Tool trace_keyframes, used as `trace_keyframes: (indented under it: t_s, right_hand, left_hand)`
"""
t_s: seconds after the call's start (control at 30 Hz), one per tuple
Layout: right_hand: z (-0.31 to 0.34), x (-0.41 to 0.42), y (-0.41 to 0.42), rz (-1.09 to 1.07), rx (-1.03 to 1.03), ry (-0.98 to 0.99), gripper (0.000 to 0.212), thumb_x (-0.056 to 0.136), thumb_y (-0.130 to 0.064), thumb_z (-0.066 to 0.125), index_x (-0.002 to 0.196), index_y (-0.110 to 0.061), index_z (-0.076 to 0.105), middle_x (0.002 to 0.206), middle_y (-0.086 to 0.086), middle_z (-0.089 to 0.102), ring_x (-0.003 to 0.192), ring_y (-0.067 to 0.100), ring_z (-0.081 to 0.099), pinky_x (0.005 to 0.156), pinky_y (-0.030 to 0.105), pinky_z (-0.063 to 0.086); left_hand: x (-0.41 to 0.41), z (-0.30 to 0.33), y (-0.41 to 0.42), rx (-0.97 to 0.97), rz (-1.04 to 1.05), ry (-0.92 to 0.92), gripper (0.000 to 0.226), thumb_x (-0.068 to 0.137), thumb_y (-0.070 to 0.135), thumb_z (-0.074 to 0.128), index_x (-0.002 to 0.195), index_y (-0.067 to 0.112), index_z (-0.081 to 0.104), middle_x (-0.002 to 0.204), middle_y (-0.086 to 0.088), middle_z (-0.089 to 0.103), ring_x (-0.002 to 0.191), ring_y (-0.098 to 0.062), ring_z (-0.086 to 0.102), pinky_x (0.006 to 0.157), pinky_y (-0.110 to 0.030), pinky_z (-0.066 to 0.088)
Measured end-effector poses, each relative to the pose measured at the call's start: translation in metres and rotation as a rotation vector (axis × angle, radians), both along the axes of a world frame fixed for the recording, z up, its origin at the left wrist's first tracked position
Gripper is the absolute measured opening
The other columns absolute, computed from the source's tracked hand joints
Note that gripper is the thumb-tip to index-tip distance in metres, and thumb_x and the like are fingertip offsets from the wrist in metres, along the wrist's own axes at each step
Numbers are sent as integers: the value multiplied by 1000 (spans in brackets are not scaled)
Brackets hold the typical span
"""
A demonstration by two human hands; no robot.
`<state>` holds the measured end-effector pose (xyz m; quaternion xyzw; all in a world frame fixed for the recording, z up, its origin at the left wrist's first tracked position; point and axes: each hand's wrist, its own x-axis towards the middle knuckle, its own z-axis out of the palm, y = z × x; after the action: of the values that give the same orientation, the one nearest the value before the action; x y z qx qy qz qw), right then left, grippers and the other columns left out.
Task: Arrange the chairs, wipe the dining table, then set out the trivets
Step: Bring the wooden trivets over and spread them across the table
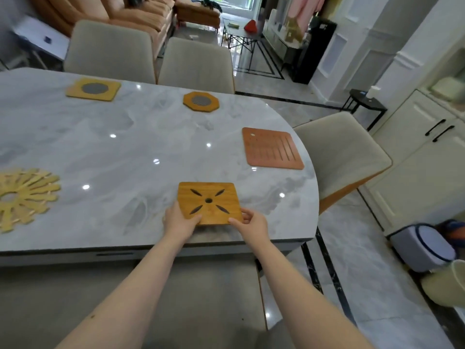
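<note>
A square wooden trivet (210,199) with four leaf-shaped cutouts lies near the front edge of the marble dining table (120,147). My left hand (179,220) grips its near left corner and my right hand (249,222) pinches its near right corner. Other trivets lie spread over the table: a reddish slotted square one (273,148) at the right, an octagonal one (201,102) and a square one with a grey centre (93,89) at the far side, and a yellow flower-shaped one (25,195) at the left.
Two beige chairs (110,50) (197,64) stand at the table's far side and a third chair (339,152) at its rounded right end. A chair seat (176,298) is under my arms. A bin (422,245) stands on the floor by white cabinets (417,157).
</note>
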<state>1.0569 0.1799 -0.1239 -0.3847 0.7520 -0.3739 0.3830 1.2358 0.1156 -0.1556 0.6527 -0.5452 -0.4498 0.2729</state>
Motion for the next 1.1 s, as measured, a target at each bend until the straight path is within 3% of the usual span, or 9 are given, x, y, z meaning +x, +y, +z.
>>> trace_keyframes:
  t_s: [0.1, 0.2, 0.27, 0.37, 0.53, 0.63, 0.77, 1.1]
  right_hand:
    - [-6, -3, -13, 23, -9, 26, 51, 80, -18, 76, 127, -7, 57, 114, 8, 68, 99, 17, 65, 93, 33, 52]
    - [-13, -4, -22, 58, -2, 92, 49, 83, -17, 73, 128, -8, 56, 107, -2, 63, 83, 2, 58, 81, 18, 47]
    - [-19, -5, -24, 89, -1, 144, 44, 83, -15, 73, 125, -8, 58, 102, -4, 62, 74, -2, 52, 75, 14, 43]
    - [-25, -8, -24, 131, 16, 192, 43, 81, -16, 75, 121, -8, 60, 99, -6, 62, 80, 3, 53, 78, 18, 45]
    - [-31, -7, -24, 150, -16, 254, 41, 77, -15, 78, 115, -14, 65, 92, -10, 64, 79, 1, 57, 78, 20, 50]
    - [-39, -5, -23, 160, -28, 291, 32, 77, -19, 78, 108, -19, 67, 88, -13, 62, 77, -1, 57, 71, 16, 47]
    - [-50, -3, -21, 162, 21, 389, 31, 78, -29, 77, 104, -18, 66, 97, 1, 61, 90, 16, 58, 79, 29, 50]
    - [-55, -3, -21, 143, 22, 382, 37, 79, -26, 76, 112, -16, 62, 103, 2, 56, 93, 14, 53, 80, 24, 46]
  left_hand:
    - [-3, 0, -3, -41, -82, -87, 84, 56, 43, 84, 127, 16, 49, 124, -7, 58, 117, -29, 51, 101, -48, 40]
    - [2, -6, -5, -73, -145, -191, 99, 56, 48, 85, 137, 16, 38, 133, -5, 51, 124, -28, 43, 105, -45, 36]
    - [5, -13, -4, -94, -158, -275, 91, 64, 45, 82, 138, 16, 37, 134, -4, 49, 123, -29, 41, 103, -39, 36]
    - [9, -20, -1, -177, -169, -397, 82, 73, 43, 77, 140, 17, 37, 135, -3, 50, 118, -28, 43, 98, -37, 38]
    - [6, -24, 4, -269, -147, -457, 69, 77, 35, 76, 133, 11, 44, 127, -5, 55, 109, -27, 46, 89, -33, 37]
    - [5, -27, 11, -277, -125, -444, 73, 79, 31, 75, 140, 8, 41, 136, -8, 51, 116, -28, 44, 97, -34, 36]
    - [7, -27, 16, -257, -121, -422, 75, 82, 26, 72, 145, 6, 36, 145, -9, 44, 126, -29, 39, 107, -34, 31]
    - [7, -27, 17, -239, -135, -427, 68, 86, 25, 67, 144, 9, 36, 142, -6, 47, 122, -26, 39, 103, -34, 34]
